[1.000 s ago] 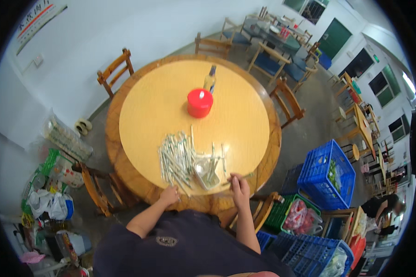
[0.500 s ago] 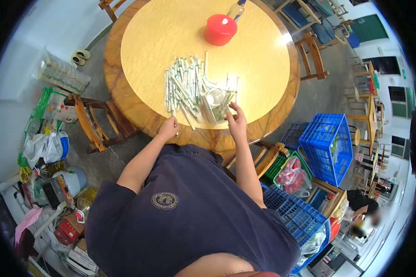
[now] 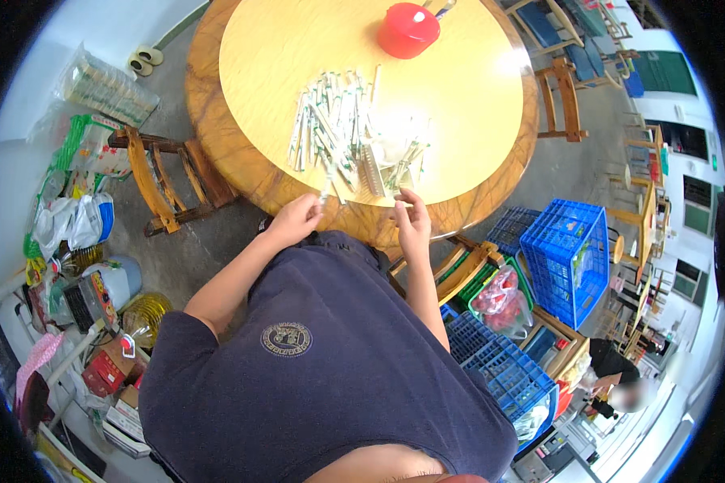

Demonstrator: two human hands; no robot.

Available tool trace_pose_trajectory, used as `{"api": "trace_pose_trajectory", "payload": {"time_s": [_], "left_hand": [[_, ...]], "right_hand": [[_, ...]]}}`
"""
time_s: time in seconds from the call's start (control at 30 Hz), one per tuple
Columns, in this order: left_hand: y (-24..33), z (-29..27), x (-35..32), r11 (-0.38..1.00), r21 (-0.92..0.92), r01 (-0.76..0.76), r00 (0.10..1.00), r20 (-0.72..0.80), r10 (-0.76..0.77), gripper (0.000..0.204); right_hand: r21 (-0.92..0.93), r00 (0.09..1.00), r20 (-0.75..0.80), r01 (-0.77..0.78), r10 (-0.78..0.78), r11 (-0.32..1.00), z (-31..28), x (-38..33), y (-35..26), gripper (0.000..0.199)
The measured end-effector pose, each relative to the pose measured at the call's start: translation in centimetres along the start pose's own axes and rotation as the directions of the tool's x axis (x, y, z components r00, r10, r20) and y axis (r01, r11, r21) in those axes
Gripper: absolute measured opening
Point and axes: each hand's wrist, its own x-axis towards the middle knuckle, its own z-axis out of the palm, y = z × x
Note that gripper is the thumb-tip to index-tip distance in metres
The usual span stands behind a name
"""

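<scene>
My left hand is closed at the table's near edge, pinching a slim white-and-green wrapped chopstick pack that points up and away, slightly blurred. To its right, my right hand has its thumb and fingers apart with nothing visible between them. Just beyond the right hand stands a pale holder, with several thin packs upright or leaning at its right side. Glare hides part of the holder. A loose heap of similar wrapped packs lies to the left of the holder.
On the round table, a red lidded pot stands at the far side, with a bottle behind it. Wooden chairs flank the table. Blue crates stack at right; bags and boxes crowd the left. A person is at lower right.
My right hand has drawn back from the holder toward me. The pack in my left hand now points up and away instead of down beside the fingers. The whole view has shifted slightly.
</scene>
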Motion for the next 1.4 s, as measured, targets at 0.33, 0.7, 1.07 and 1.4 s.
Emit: {"api": "trace_pose_trajectory", "payload": {"time_s": [0.33,0.7,1.07,1.4], "left_hand": [[6.7,2.2,4.1,0.965,-0.048,-0.259,0.946,0.189,0.263,0.022],[-9.7,-5.1,10.2,0.968,-0.04,0.248,0.919,-0.306,-0.248,0.027],[-11.9,-6.3,13.6,0.84,0.395,0.373,0.927,-0.126,-0.352,0.046],[-14.4,-10.3,12.7,0.957,0.245,0.153,0.987,-0.079,-0.138,0.033]], "right_hand": [[-0.077,0.98,0.041,0.198,-0.196,0.977,1.0,1.2,-3.6,0.023],[-0.497,0.964,0.001,0.23,-0.264,0.837,1.2,6.7,-3.3,0.045],[-0.474,0.906,-0.205,0.239,-0.37,0.848,3.2,2.7,2.3,0.044],[-0.233,0.95,-0.285,0.06,-0.127,0.971,9.4,-1.6,4.6,0.031]]}}
